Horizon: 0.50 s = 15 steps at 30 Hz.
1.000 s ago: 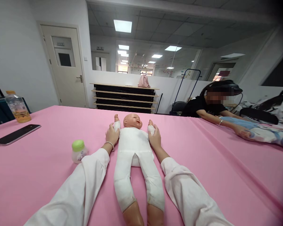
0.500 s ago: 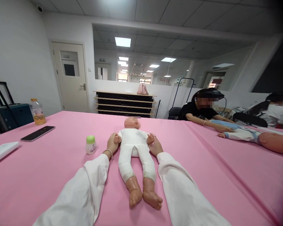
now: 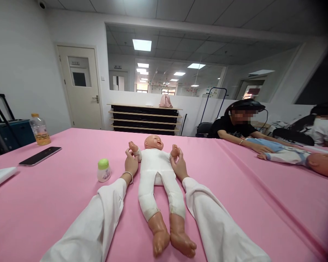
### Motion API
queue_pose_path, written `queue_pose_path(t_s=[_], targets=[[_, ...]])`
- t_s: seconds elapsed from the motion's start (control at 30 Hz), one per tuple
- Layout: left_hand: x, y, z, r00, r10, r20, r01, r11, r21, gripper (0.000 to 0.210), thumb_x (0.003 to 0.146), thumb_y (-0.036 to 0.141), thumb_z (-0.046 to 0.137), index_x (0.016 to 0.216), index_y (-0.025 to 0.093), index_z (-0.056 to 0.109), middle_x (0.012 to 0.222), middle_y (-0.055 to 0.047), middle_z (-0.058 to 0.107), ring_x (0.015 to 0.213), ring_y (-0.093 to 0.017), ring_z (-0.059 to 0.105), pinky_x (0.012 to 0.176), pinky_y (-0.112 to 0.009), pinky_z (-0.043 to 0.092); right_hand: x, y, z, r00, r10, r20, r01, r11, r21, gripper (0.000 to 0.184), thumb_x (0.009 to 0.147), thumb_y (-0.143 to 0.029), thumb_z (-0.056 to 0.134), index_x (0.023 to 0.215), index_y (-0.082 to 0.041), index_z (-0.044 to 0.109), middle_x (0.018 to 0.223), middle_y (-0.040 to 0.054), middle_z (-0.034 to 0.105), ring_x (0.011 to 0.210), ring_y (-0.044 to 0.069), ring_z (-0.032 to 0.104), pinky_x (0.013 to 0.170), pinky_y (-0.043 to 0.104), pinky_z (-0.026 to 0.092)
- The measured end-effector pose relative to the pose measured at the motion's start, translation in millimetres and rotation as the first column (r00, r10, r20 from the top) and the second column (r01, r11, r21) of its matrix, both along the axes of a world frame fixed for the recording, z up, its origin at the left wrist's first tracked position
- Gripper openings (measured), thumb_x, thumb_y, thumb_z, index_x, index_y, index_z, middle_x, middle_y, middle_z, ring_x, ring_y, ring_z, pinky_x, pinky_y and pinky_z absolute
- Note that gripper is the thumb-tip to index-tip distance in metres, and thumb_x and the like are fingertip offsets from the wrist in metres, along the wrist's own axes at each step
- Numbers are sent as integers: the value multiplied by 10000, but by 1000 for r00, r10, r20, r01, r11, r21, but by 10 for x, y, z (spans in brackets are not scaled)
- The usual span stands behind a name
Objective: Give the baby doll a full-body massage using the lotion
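Note:
A baby doll point(image 3: 157, 163) with a white cloth body lies on its back on the pink-covered table point(image 3: 57, 203), its bare feet towards me. My left hand point(image 3: 131, 162), a beaded bracelet at its wrist, is closed round the doll's forearm on the left side. On the other side my right hand point(image 3: 179, 164) grips the doll's other forearm, thumb and fingers around it. Both doll hands point up above my fingers. Left of my left hand stands a small white jar point(image 3: 104, 170) with a green lid.
On the table's left lie a phone point(image 3: 40, 156) and a white object point(image 3: 1, 177), with a bottle point(image 3: 40, 130) behind. At the right, a person in black point(image 3: 235, 123) handles another doll point(image 3: 289, 156). Low shelving point(image 3: 144, 120) stands beyond the table.
Both doll arms have been raised, so their hands now point upward. My hands have lifted slightly with them. The view has shifted a little, and the doll's feet appear closer to me.

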<state>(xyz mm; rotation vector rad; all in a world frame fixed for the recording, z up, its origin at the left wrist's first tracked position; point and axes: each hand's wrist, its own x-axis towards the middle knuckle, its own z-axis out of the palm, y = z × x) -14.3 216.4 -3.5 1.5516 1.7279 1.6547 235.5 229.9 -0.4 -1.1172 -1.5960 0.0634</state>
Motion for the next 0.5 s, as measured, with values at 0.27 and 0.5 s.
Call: queue_pose_path(t_s=[0.27, 0.5], targets=[[-1, 547, 22, 992, 50, -112, -51, 999, -4, 258, 868, 335, 405, 1109, 246, 424, 1102, -88, 614, 912, -228, 612, 707, -315, 435, -82, 599, -26, 995, -93, 23, 94, 994, -58, 476, 875, -368, 351, 1316, -189, 338, 1313, 137, 458, 1162, 264, 495, 887, 447, 460], [-47, 877, -24, 976, -26, -218, -28, 970, -242, 253, 862, 392, 381, 901, 255, 591, 897, -67, 682, 795, -242, 621, 618, -297, 407, 17, 853, -68, 995, -60, 86, 70, 990, -118, 360, 873, -286, 330, 1179, -258, 516, 1212, 50, 557, 1148, 232, 482, 946, 459, 415]])
